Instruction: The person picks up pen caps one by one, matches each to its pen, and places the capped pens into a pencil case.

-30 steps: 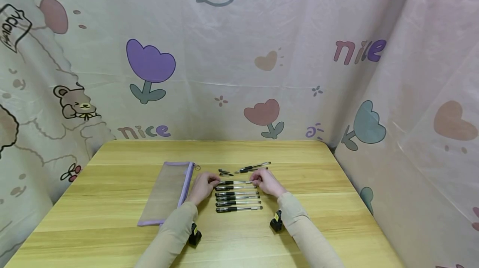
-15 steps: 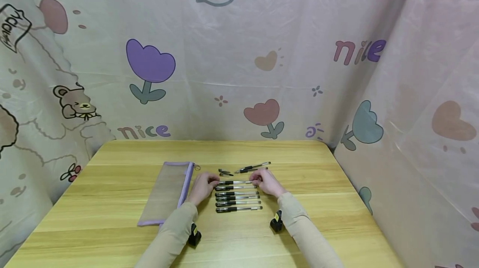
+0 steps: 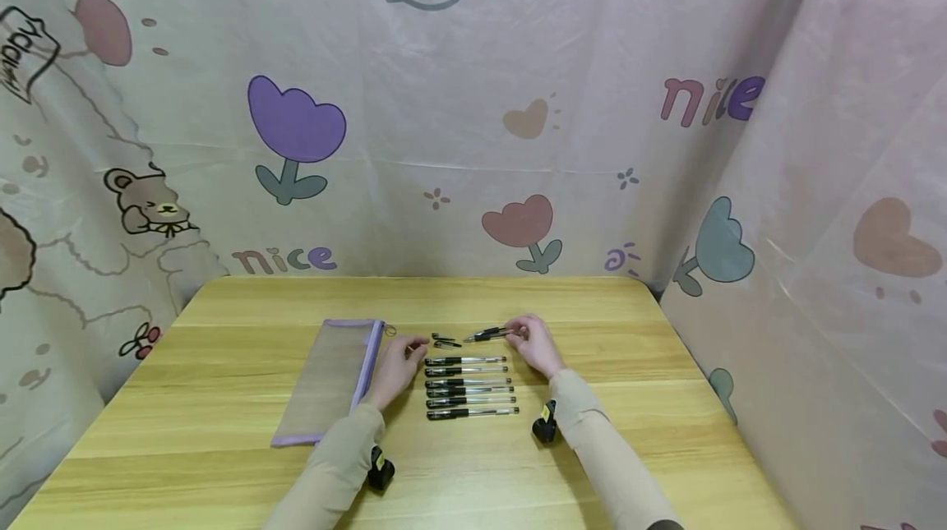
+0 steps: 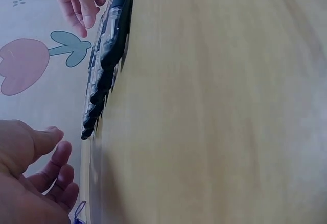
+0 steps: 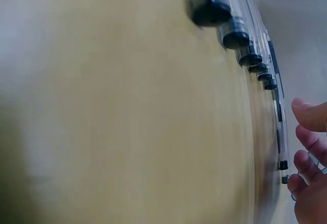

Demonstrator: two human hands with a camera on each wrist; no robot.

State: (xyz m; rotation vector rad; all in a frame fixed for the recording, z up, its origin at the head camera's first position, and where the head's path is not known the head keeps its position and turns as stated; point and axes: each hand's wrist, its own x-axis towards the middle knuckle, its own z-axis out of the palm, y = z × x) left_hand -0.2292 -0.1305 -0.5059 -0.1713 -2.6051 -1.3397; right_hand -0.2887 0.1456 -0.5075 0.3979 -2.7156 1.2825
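Observation:
Several capped black gel pens (image 3: 471,413) lie in a stacked row on the table, caps to the left. My left hand (image 3: 399,359) hovers by the cap end of the farthest pen (image 3: 466,360), thumb and fingers loosely bent and apart. Beyond the row are two loose black pen caps (image 3: 444,338) and two uncapped pens (image 3: 484,335) with tips to the left. My right hand (image 3: 533,344) is at the rear ends of these uncapped pens; in the right wrist view its thumb (image 5: 309,116) and fingers are spread, with no pen between them.
A mesh zip pouch (image 3: 329,382) with purple edging lies flat to the left, beside my left forearm, its ring pull at the far corner. The wooden table (image 3: 629,456) ends at a patterned curtain (image 3: 444,209) behind and at the sides.
Both hands have let go of the farthest pen in the row, which stays lined up. The right hand has moved away from me to the uncapped pens; the left has drawn back slightly.

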